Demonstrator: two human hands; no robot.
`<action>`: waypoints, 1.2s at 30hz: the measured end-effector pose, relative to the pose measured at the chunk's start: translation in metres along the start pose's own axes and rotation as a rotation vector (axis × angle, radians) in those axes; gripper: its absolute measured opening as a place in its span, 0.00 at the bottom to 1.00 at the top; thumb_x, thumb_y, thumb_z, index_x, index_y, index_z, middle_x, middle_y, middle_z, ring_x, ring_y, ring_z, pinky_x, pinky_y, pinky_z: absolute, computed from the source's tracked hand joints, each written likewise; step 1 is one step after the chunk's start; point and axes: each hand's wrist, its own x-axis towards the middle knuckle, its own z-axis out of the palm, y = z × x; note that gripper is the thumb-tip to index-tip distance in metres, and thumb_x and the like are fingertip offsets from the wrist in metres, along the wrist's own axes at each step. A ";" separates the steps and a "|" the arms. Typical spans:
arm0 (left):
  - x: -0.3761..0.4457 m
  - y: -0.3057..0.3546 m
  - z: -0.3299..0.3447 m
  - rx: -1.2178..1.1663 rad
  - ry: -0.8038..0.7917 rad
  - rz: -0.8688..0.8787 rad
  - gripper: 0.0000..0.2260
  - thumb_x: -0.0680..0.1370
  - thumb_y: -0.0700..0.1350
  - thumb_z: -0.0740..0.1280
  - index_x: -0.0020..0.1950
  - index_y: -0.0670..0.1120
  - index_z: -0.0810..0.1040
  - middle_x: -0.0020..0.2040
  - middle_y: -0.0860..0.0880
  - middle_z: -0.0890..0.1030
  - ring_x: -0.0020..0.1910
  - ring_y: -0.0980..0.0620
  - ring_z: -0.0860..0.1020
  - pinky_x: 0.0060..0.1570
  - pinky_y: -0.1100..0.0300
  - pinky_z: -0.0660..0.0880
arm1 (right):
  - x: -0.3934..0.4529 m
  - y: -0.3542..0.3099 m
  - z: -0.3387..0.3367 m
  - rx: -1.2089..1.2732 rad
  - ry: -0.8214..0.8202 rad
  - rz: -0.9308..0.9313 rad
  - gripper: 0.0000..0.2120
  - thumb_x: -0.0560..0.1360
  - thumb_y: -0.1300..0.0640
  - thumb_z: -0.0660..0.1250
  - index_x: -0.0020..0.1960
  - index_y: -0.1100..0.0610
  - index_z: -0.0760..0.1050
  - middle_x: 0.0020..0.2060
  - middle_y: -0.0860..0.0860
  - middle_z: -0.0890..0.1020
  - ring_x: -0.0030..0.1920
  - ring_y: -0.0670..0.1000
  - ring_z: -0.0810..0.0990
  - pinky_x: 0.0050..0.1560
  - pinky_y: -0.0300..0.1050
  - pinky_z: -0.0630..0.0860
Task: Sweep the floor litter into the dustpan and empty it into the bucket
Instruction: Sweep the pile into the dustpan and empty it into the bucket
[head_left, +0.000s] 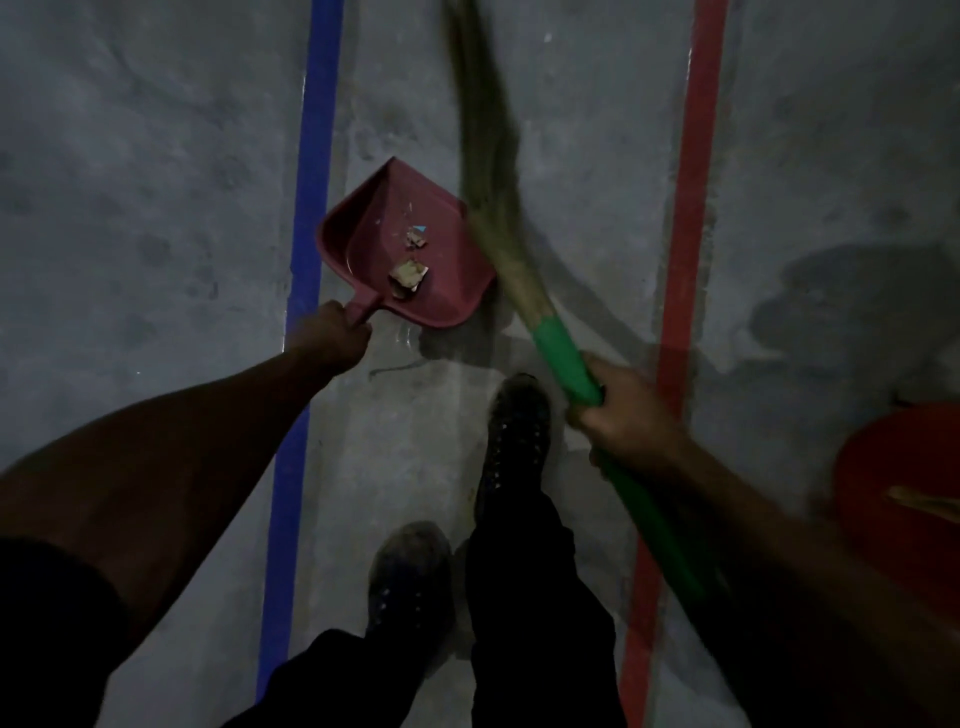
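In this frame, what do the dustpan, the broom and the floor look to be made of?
Dustpan: likely moulded plastic, dull maroon, with a one-piece rim and handle.
Broom: its head looks like dried grass or straw, long tan fibres, blurred; its green grip appears to be a plastic wrap.
Floor: probably bare concrete, grey, mottled and matt.

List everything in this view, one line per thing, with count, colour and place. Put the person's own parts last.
dustpan: one, dark red, on the floor between the two stripes
litter: a few scraps, tan, one bit of light blue, inside the dustpan
broom: one, straw bristles with green handle, right of the dustpan, blurred
bucket: one, red, right edge, partly cut off
blue stripe: one, on the floor, left
red stripe: one, on the floor, right
floor: grey concrete
left hand: grips the dustpan handle
right hand: grips the broom handle
shoes: two, dark, bottom centre
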 end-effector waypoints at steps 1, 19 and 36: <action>0.000 0.002 0.000 -0.014 -0.008 -0.003 0.21 0.79 0.52 0.65 0.63 0.37 0.73 0.59 0.35 0.77 0.53 0.37 0.76 0.40 0.57 0.66 | -0.011 0.004 0.011 0.003 -0.027 -0.008 0.21 0.71 0.59 0.66 0.63 0.47 0.73 0.38 0.48 0.79 0.27 0.45 0.77 0.25 0.39 0.72; -0.068 -0.040 -0.033 -0.262 0.039 -0.024 0.16 0.79 0.52 0.66 0.57 0.39 0.74 0.55 0.37 0.78 0.54 0.37 0.77 0.44 0.53 0.69 | -0.117 0.002 0.015 0.413 0.218 -0.155 0.22 0.76 0.63 0.69 0.61 0.40 0.74 0.30 0.49 0.78 0.21 0.55 0.75 0.21 0.45 0.72; -0.179 -0.193 0.070 -0.223 -0.059 -0.138 0.15 0.79 0.51 0.66 0.56 0.39 0.75 0.55 0.36 0.79 0.55 0.37 0.77 0.49 0.50 0.72 | -0.106 0.027 0.082 0.278 0.209 -0.050 0.16 0.76 0.56 0.70 0.62 0.48 0.72 0.39 0.54 0.79 0.21 0.49 0.76 0.22 0.41 0.72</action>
